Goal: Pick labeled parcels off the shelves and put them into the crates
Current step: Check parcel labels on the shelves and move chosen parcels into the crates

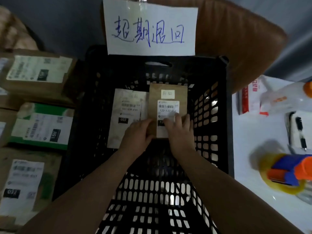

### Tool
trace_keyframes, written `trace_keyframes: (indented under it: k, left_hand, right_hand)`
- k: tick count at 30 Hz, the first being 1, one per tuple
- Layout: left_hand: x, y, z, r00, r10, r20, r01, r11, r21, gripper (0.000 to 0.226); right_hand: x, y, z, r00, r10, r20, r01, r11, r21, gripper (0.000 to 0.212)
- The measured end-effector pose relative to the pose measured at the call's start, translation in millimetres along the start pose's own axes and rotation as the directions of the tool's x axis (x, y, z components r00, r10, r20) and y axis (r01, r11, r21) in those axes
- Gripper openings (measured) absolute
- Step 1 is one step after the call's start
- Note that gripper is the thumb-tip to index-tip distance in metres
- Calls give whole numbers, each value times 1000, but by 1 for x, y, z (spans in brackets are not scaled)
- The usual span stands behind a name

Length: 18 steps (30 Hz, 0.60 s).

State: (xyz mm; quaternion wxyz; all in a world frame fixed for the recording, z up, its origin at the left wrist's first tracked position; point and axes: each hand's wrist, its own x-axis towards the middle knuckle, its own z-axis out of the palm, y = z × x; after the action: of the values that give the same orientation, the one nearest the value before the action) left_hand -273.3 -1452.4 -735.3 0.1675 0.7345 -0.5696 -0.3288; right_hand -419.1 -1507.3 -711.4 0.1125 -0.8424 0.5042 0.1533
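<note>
Room left on black slotted plastic crate's (152,191) floor. Gripped brown cardboard parcel's (168,95) left edge with left hand (135,134), right hand (180,130) flat atop.

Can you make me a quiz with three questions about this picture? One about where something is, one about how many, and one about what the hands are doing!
1. Where is the white parcel?
A) on top of the brown parcel
B) in the black crate, left of the brown parcel
C) outside the crate

2. How many parcels lie in the crate?
A) one
B) two
C) five

3. What are the hands doing?
A) clapping
B) hanging empty
C) both touching the brown parcel

Answers:
1 B: it lies on the crate floor beside the brown one.
2 B: only the white and the brown are inside.
3 C: the left hand and the right hand are both on it.
</note>
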Motion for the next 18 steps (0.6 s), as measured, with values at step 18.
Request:
trace_keyframes:
  k: [18]
  left_hand:
    - [-74,45,-101,991,-118,-67,136,889,437,49]
  right_hand:
    - [-38,-5,-90,982,-188,28,190,980,-65,52]
